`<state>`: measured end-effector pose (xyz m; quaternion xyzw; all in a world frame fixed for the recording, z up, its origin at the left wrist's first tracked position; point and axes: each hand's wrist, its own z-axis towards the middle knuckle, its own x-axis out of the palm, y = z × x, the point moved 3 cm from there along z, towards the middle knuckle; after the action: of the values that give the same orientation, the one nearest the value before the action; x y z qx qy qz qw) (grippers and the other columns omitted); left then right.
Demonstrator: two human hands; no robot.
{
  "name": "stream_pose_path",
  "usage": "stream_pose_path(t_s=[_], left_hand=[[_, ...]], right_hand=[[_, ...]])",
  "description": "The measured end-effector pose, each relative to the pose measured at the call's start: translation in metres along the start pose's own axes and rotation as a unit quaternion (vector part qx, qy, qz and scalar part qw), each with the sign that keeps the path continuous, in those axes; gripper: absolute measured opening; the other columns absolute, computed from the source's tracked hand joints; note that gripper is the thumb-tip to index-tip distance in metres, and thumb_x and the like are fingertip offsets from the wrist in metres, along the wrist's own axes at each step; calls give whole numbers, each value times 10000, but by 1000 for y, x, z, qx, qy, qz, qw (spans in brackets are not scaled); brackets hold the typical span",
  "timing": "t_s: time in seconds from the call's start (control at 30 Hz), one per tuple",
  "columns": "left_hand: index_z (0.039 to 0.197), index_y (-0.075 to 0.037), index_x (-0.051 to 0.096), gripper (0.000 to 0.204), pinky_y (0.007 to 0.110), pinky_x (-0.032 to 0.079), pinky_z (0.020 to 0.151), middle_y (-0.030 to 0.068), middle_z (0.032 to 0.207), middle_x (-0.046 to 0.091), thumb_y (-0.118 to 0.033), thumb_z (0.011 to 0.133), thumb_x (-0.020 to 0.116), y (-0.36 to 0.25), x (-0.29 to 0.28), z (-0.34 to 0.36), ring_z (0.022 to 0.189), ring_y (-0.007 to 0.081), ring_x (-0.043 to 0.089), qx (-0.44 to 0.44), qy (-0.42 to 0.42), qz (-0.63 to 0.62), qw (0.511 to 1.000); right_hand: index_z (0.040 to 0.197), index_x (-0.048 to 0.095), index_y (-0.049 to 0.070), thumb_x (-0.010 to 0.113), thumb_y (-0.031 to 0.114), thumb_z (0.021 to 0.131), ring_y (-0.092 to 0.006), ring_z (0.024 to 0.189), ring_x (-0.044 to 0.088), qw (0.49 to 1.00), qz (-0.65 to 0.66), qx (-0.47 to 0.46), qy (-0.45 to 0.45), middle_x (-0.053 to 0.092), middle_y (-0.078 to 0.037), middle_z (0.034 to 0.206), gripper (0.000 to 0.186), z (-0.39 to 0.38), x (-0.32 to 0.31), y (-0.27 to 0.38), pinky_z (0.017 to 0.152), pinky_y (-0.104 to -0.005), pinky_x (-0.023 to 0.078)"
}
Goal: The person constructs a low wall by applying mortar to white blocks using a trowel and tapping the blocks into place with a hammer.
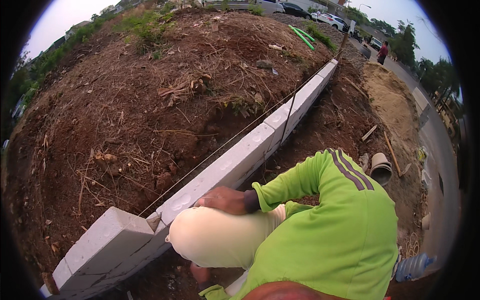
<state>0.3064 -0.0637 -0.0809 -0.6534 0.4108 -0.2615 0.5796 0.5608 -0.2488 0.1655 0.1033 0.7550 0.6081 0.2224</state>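
My right hand (223,199), in a dark cuff below a green sleeve, is beside my raised knee (210,235) in cream trousers. It is close against the low wall of pale blocks (220,172); my knee hides most of its fingers. Below the knee my left hand (201,274) shows only in part, near the wall's lower face, its fingers hidden. At the near left stands a taller block (107,232), with a small broken block piece (154,220) wedged beside it. A taut string (215,154) runs along the wall's far edge. A thin dark rod (288,119) stands against the wall.
Reddish soil with dry stalks (115,115) rises beyond the wall. Wooden stakes stand at its far end (343,46) and near end (51,283). Rightward are a bucket (381,169), a stick (392,153), a sand heap (392,97) and a plastic water jug (413,268). A distant person (383,53) stands by the road.
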Motion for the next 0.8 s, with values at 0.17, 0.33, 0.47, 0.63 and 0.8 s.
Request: stream_pose_path(t_s=[0.17,0.33,0.47,0.63,0.8], left_hand=[[1091,61,723,313,347,552,823,140,1032,768,-194,910,723,1,1,6,929,189,705,9,11,4,1000],[1150,68,714,340,359,551,840,150,1066,766,-198,939,691,11,4,9,960,201,704,7,2,-12,1000],[1155,72,711,350,362,550,837,151,1072,766,-205,941,688,28,-2,11,960,202,704,-1,14,6,1000],[1143,76,710,344,360,547,833,143,1063,766,-204,945,683,19,0,11,944,196,701,-10,20,-16,1000],[1133,69,714,332,357,547,826,136,1064,765,-204,949,682,10,2,7,931,188,700,-15,5,-28,999]], right_hand=[[1296,642,-8,377,403,1093,-286,1160,635,1000,12,-8,8,683,-195,1237,529,1,-3,-1,1039,-401,458],[1296,643,-4,369,403,1096,-284,1166,631,1000,3,-17,-12,680,-190,1245,530,3,-2,-6,1045,-395,453],[1295,641,-11,366,401,1097,-282,1171,628,1000,12,-13,-7,676,-190,1255,533,2,0,0,1053,-392,450],[1296,640,-10,363,396,1098,-276,1179,626,1000,17,-17,-4,677,-188,1257,530,7,2,-7,1056,-390,447],[1292,640,-11,368,391,1097,-270,1179,626,1000,12,-8,-4,677,-186,1257,523,7,3,-6,1053,-389,449]])
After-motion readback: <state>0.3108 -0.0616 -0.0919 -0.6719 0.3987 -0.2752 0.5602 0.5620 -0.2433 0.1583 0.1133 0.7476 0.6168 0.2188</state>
